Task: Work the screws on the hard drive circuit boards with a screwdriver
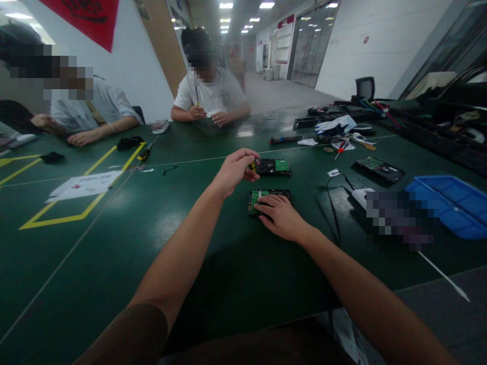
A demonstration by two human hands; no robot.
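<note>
My left hand (239,172) is raised over the table with its fingers bent together around a small yellow-and-black tool handle (253,165); most of that tool is hidden by the fingers. Just beyond it lies a hard drive (277,167) with its green circuit board up. Nearer to me is a second hard drive (252,202), also board side up. My right hand (281,217) rests over this nearer drive, fingers across its top and thumb by its near edge, covering much of it.
To the right are another hard drive (378,170), a red-handled screwdriver (341,148), a blue tray (456,205) and a cable (335,213). A yellow-handled screwdriver (144,153) and a paper sheet (85,185) lie left. Two people (213,96) sit across the green table (152,274).
</note>
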